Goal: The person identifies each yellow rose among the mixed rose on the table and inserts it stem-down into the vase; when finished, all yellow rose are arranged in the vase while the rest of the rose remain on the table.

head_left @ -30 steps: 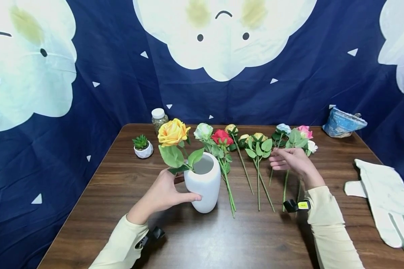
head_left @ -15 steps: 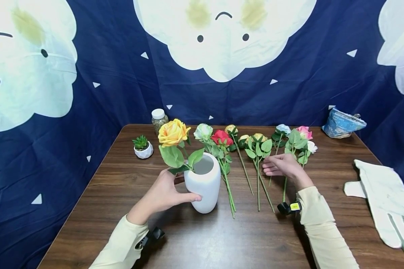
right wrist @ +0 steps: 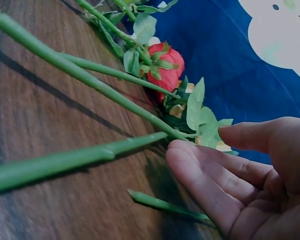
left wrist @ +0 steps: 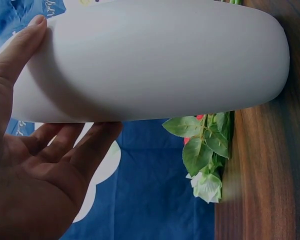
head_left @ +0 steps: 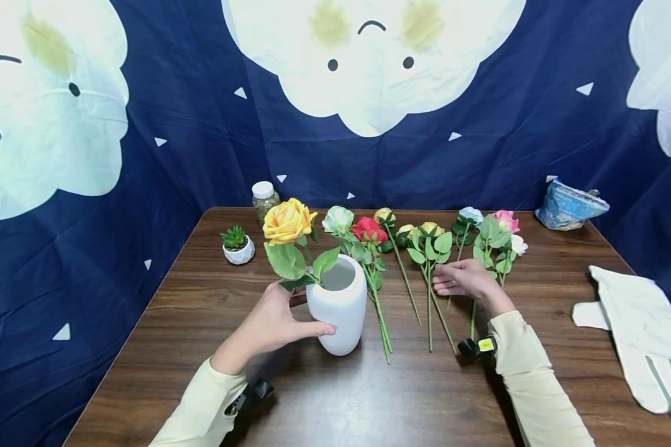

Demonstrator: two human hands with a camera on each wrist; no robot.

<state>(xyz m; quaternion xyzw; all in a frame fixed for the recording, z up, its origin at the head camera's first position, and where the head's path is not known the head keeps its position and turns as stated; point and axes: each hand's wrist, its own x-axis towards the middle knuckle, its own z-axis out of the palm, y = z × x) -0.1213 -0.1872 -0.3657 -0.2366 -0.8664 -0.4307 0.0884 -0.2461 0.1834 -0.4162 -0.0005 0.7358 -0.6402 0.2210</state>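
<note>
A white vase (head_left: 342, 320) stands upright on the table with one large yellow rose (head_left: 288, 221) leaning out to its left. My left hand (head_left: 276, 320) grips the vase, thumb on the near side and fingers round the left; the thumb on white vase (left wrist: 150, 60) shows up close. My right hand (head_left: 465, 280) reaches beside the crossing stems of smaller yellow roses (head_left: 432, 230). In the right wrist view, a fingertip meets a green stem (right wrist: 102, 87), while the thumb stays apart from it; no grip shows.
A red rose (head_left: 369, 229) and a pale green rose (head_left: 338, 218) lie behind the vase. Blue (head_left: 470, 215) and pink (head_left: 506, 218) roses lie rightward. White gloves (head_left: 640, 329), a blue pouch (head_left: 570, 205), a potted succulent (head_left: 237, 245) and a jar (head_left: 265, 198) line the sides.
My right hand has moved left and slightly nearer, from the blue rose's stem to the yellow rose stems. My left hand and the vase have stayed put.
</note>
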